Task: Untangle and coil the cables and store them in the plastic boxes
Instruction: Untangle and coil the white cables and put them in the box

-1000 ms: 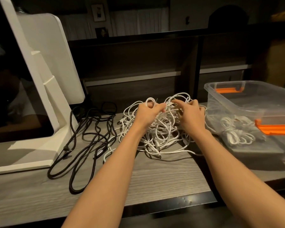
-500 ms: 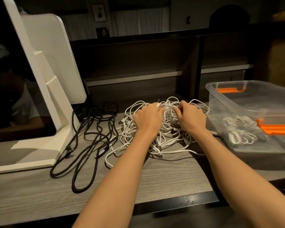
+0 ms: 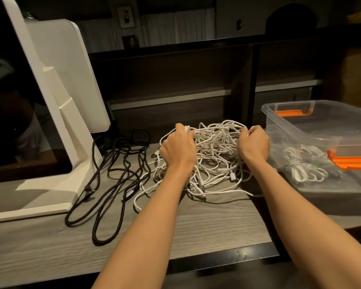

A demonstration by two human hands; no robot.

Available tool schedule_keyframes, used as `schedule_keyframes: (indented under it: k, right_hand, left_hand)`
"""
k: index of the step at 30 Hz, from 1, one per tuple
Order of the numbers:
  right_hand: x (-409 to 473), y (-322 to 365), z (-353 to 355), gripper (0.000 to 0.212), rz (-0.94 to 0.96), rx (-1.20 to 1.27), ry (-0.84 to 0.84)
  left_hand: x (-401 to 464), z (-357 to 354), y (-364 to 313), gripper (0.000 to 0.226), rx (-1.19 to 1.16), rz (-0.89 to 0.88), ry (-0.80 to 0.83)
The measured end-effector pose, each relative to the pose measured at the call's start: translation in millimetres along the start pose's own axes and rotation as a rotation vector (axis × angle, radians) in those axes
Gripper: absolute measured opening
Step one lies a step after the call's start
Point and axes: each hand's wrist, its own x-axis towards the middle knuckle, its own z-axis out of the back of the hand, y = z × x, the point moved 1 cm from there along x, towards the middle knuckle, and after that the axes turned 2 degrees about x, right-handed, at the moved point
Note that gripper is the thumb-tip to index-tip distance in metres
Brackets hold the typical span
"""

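Note:
A tangled heap of white cables (image 3: pixel 215 155) lies on the grey wooden desk (image 3: pixel 206 226). My left hand (image 3: pixel 178 148) grips strands at the heap's left side. At its right side my right hand (image 3: pixel 253 143) grips other strands, fingers curled. The two hands are apart, with the heap stretched between them. Loose black cables (image 3: pixel 117 172) lie to the left of the heap. A clear plastic box (image 3: pixel 290 119) with orange handles stands at the right; a coiled white cable (image 3: pixel 304 167) lies inside it.
A white monitor stand and dark screen (image 3: pixel 56 126) fill the left of the desk. A dark shelf unit (image 3: pixel 175 80) runs along the back. The desk's front edge is near my forearms.
My hands were close together on top of the heap. They have moved apart, left hand leftward and right hand rightward, spreading the white tangle between them.

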Motion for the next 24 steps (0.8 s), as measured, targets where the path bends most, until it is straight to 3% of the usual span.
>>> schedule_keyframes:
  k: [4, 7, 10, 14, 17, 20, 24]
  right_hand:
    - [-4.8, -0.4, -0.7, 0.026, 0.078, -0.035, 0.005]
    - [-10.3, 3.5, -2.4, 0.031, 0.303, -0.127, 0.015]
    - [-17.7, 12.2, -3.0, 0.045, 0.642, -0.167, -0.024]
    - [-24.6, 18.9, -10.3, 0.035, 0.916, -0.136, 0.193]
    - [-19.9, 14.2, -10.9, 0.019, 0.965, -0.101, 0.198]
    - [-20.5, 15.6, -8.3, 0.014, 0.967, -0.045, 0.174]
    - [-24.6, 20.7, -2.9, 0.016, 1.0, -0.012, 0.095]
  left_hand:
    - [2.4, -3.5, 6.3, 0.029, -0.026, 0.083, 0.014]
    - [2.7, -7.7, 3.9, 0.031, -0.1, 0.007, 0.019]
    - [5.6, -12.8, 1.7, 0.043, -0.331, -0.028, 0.095]
    - [6.3, -8.6, -3.1, 0.046, -0.815, 0.043, 0.38]
    - [7.8, -5.2, -0.8, 0.056, -0.943, 0.182, 0.599]
    - [7.8, -3.9, -0.2, 0.062, -0.926, 0.273, 0.679]
    - [4.6, -0.7, -4.8, 0.074, -0.793, 0.182, 0.817]
